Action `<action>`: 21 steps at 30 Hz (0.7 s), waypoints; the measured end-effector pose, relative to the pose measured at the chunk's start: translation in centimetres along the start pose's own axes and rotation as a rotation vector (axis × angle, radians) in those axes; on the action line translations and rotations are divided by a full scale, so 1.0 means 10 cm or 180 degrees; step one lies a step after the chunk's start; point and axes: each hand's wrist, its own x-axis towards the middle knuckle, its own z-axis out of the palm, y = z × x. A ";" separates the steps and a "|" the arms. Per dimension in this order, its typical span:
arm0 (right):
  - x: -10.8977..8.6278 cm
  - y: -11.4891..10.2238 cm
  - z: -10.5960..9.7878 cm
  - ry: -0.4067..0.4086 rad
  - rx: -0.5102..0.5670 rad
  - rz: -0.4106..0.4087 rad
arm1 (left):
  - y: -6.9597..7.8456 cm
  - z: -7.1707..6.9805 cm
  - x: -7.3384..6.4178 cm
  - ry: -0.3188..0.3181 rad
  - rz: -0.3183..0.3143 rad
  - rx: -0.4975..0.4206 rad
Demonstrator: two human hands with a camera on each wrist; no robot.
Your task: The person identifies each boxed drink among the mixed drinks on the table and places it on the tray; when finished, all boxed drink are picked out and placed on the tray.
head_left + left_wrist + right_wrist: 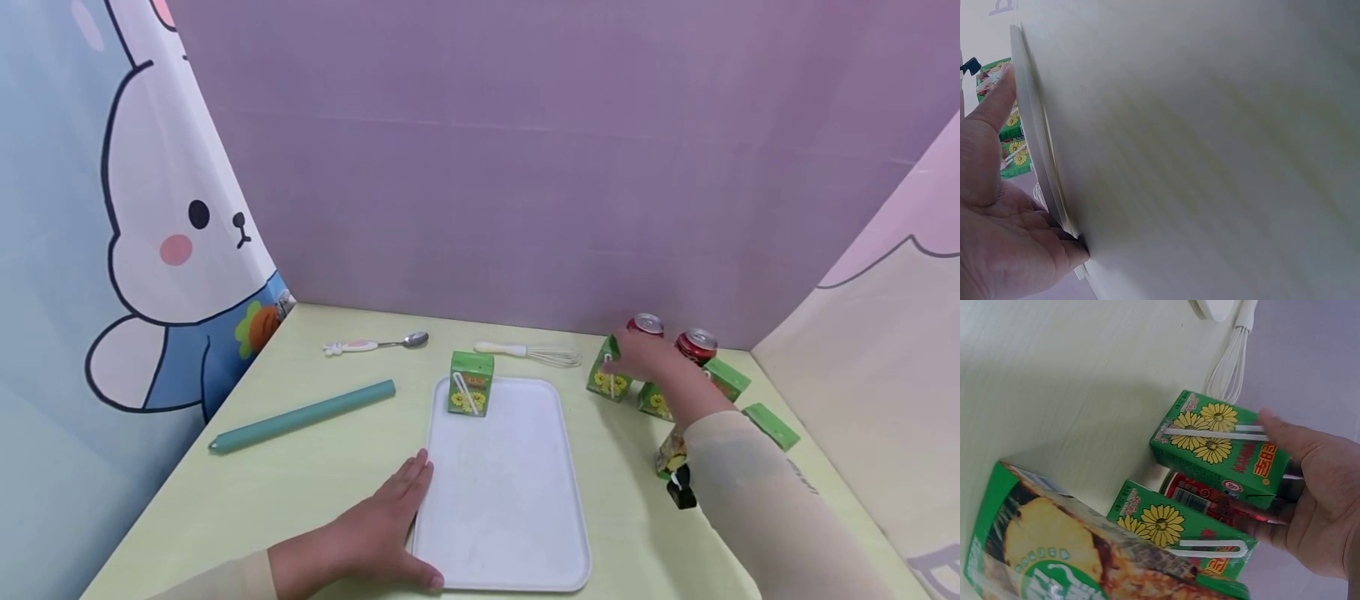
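My left hand (382, 525) rests against the left edge of a white tray (502, 500), with fingers spread along the rim and the thumb at the near left corner. A green drink carton (471, 385) with yellow flowers and a straw stands upright at the tray's far left corner. To the right of the tray, my right hand (652, 358) grips a matching drink carton (1194, 434) near its top, thumb on the straw side and fingers behind. Close beside it is another flowered carton (1160, 522), and a red can (1188, 494) shows between the two.
Red cans (701, 342) stand at the back right, near more green cartons (772, 425). A larger box with a pineapple picture (1060, 544) is close to the right wrist. A whisk (528, 353), a spoon (375, 344) and a teal stick (303, 417) lie around the tray.
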 end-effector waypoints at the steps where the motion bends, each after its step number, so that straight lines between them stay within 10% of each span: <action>1: 0.00 0.00 0.01 -0.0021 0.0049 -0.0012 | 0.00 0.00 0.00 -0.0002 0.0005 -0.0010; 21: -0.12 -0.12 -0.09 0.0080 -0.0069 -0.0420 | 0.03 -0.03 -0.03 -0.0020 -0.0001 -0.0014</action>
